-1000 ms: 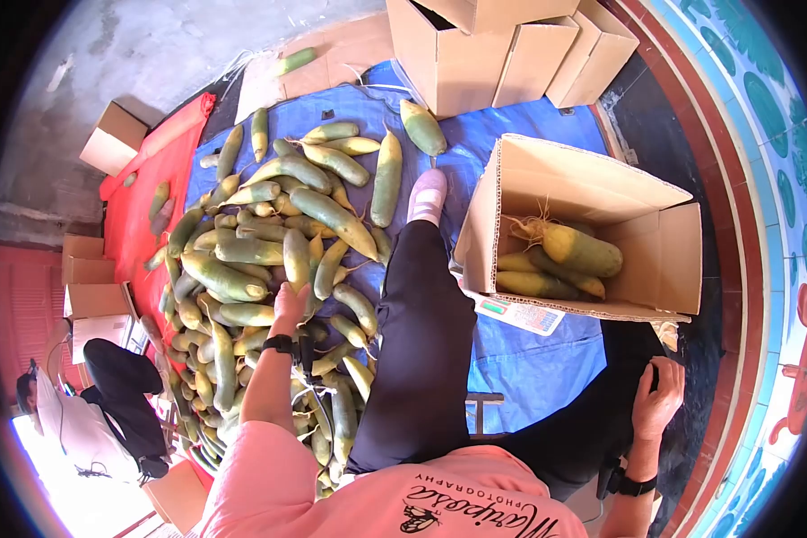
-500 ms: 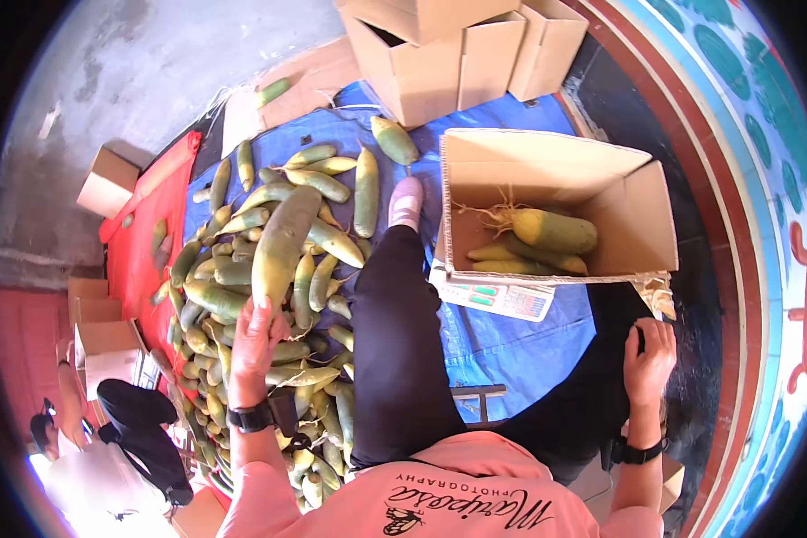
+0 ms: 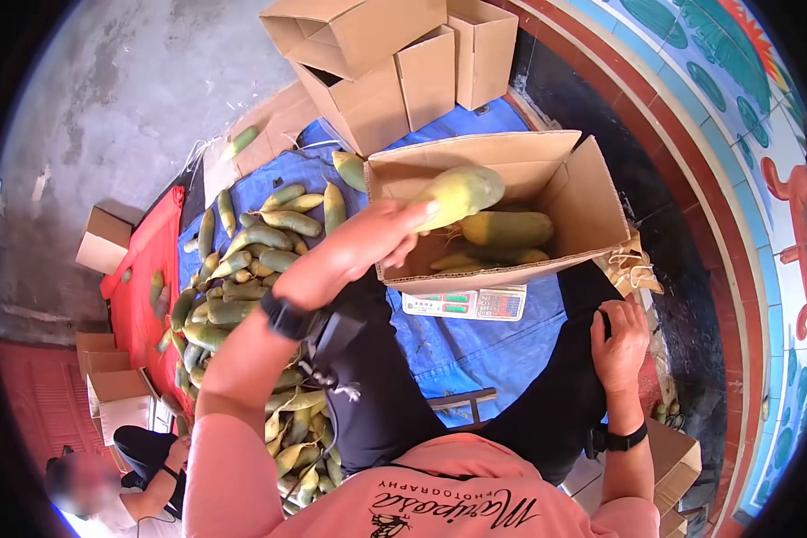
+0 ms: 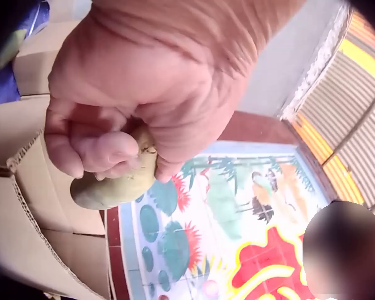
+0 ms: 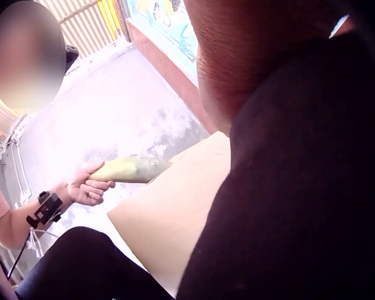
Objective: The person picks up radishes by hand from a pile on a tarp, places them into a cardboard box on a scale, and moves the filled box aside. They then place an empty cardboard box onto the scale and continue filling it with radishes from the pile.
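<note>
My left hand (image 3: 377, 235) grips a large green radish (image 3: 468, 190) by its pale yellowish end, above the mouth of an open cardboard box (image 3: 592, 211). Fingers and thumb curl round that end of the radish (image 4: 106, 190) in the left wrist view. From the right wrist, the same radish (image 5: 134, 169) juts past the left hand (image 5: 90, 189) beside the box. Several green radishes (image 3: 509, 229) lie at the bottom of the box. My right hand (image 3: 619, 348) rests on the right knee, its fingers loosely bent and holding nothing.
A white scale (image 3: 464, 303) shows under the box's near edge. Left of my legs a big heap of radishes (image 3: 229, 311) covers the blue tarp (image 3: 502, 359). Cardboard boxes (image 3: 359, 45) are stacked at the back. Another person (image 3: 108, 484) sits at lower left.
My left hand has lifted the radish from the heap and carried it rightward over the box. The right hand has stayed on the knee. The head view has shifted.
</note>
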Motion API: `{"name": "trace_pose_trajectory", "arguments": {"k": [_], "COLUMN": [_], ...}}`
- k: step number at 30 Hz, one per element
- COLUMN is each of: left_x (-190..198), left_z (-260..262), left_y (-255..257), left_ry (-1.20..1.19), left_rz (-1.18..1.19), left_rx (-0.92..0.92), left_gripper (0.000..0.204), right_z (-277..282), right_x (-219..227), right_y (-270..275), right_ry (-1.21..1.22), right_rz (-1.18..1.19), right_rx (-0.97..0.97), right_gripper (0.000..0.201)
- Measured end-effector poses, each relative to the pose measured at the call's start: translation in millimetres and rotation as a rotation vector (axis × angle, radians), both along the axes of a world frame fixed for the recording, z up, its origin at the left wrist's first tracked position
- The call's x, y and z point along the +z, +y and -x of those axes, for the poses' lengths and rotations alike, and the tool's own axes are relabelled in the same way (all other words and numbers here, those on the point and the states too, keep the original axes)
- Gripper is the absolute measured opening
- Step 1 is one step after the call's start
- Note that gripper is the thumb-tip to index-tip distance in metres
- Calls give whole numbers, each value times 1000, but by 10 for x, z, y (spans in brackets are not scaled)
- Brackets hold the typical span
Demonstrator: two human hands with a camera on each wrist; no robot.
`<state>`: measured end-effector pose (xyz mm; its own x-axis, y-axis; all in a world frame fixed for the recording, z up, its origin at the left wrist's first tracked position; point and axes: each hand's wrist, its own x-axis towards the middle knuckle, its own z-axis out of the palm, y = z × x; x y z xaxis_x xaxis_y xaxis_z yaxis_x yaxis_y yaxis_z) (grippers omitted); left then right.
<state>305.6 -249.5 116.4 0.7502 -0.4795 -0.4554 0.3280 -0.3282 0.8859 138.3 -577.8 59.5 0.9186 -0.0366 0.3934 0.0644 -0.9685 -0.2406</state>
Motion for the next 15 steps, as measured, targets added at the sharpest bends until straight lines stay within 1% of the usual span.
{"name": "trace_pose_trajectory", "arguments": {"k": [1, 2, 4, 7, 8, 9, 11, 12, 13, 15], "left_x": [-93, -186, -354, -451, -476, -519, -618, -510, -379, -158], "left_z": [-117, -232, -446, -638, -645, -684, -751, -673, -559, -288], "left_y": [-129, -241, -422, -579, -611, -597, -398, -340, -267, -100], "left_ry": [58, 57, 24, 77, 16, 17, -639, -565, -561, -504], "left_rz": [-18, -19, -49, -48, -191, -188, -664, -609, -614, -432], "left_rx": [-13, -13, -159, -146, -41, -43, -195, -188, -184, -139], "left_gripper": [46, 46, 47, 47, 46, 46, 45, 46, 46, 41], "right_z": [-3, -4, -5, -6, -2, -1, 10, 8, 5, 1], "right_x": [0, -3, -10, 3, 6, 9, 6, 8, 6, 2], "right_y": [-3, -7, -18, -28, -31, -48, -46, -52, -54, -47], "right_ry": [3, 2, -5, 0, 0, 5, 14, 10, 6, 10], "right_rz": [-7, -8, -45, -71, -70, -68, -71, -75, -79, -68], "right_rx": [0, 0, 3, 8, 7, -1, -6, -4, 0, 1], "right_gripper": [11, 11, 11, 12, 12, 12, 12, 12, 12, 12]}}
